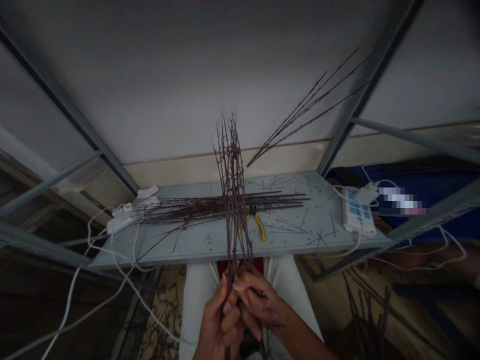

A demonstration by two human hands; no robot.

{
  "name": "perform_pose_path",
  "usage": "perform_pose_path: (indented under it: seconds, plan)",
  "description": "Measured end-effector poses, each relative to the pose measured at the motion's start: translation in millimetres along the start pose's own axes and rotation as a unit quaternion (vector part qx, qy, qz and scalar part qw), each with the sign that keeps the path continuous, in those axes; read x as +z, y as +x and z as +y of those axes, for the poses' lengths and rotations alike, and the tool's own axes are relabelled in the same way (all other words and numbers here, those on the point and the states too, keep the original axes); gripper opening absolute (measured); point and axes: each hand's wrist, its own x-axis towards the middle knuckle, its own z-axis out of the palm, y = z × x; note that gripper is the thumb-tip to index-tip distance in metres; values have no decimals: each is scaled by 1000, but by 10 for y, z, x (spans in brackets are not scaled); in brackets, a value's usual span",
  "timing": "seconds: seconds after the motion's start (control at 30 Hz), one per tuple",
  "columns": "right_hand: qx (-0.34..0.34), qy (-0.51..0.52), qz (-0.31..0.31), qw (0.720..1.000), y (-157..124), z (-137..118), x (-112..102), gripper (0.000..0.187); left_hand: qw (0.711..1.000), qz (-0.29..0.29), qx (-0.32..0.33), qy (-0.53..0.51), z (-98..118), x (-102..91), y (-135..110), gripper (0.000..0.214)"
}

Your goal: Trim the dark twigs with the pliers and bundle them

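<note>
Upright in front of me stands a bundle of thin dark twigs [233, 185], held near its lower end above my lap. My left hand [221, 320] is closed around the stems on the left side. Close against it, my right hand [260, 300] has its fingers wrapped on the stems to the right. Behind the bundle, a pile of similar twigs [187, 207] lies across the grey shelf [210, 245]. Yellow-handled pliers [261, 230] rest on the shelf, partly hidden by the held stems.
Several twigs [300, 112] lean against the back wall. White power strips [122, 217] with cables sit at the left, and a white box [356, 212] at the right edge. Metal posts [356, 120] frame the shelf. More twigs [367, 315] stand low on the right.
</note>
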Motion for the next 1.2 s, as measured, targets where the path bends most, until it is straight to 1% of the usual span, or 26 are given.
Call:
perform_pose_path:
  seconds: [0.07,0.13,0.2,0.3,0.4,0.47,0.5,0.53,0.6,0.67,0.73,0.77,0.83,0.9,0.97,1.03,1.1,1.2]
  plan:
    - [10,3,9,1000,3,-52,25,43,998,34,32,42,35,-4,-34,36]
    - [20,-39,27,999,-5,-112,30,41,989,63,74,112,84,26,-74,44]
    - [30,-109,47,992,-15,-172,23,41,973,77,107,187,133,87,-116,54]
    - [39,-191,56,979,-12,-238,11,42,948,100,139,267,187,192,-162,56]
    - [40,-229,46,971,15,-242,10,47,920,136,173,324,226,247,-153,53]
    - [35,-231,41,971,41,-194,19,50,903,156,193,350,245,246,-115,48]
    - [33,-227,40,973,55,-154,26,52,901,163,198,349,251,238,-91,46]
    - [28,-215,42,975,72,-103,34,54,906,167,195,336,252,228,-66,45]
    - [18,-169,56,984,111,18,49,56,931,170,167,278,245,211,-24,49]
    - [9,-88,65,994,159,144,51,57,953,170,134,213,234,197,5,56]
    - [0,1,56,998,211,244,39,58,968,164,109,156,238,181,27,64]
    - [-2,30,46,998,235,276,31,58,974,158,106,125,250,169,39,66]
    - [-3,55,24,998,269,295,28,59,981,144,118,57,288,137,70,66]
    - [-8,64,29,997,269,255,51,58,983,137,118,18,320,104,105,63]
    - [-15,76,60,995,233,170,87,54,984,143,97,45,321,79,134,56]
    - [-10,76,88,993,175,62,111,51,979,143,84,121,295,69,147,51]
    - [17,40,95,995,110,-48,105,55,964,134,107,204,277,76,147,49]
    - [34,-59,134,989,14,-192,64,68,926,146,176,299,329,125,134,44]
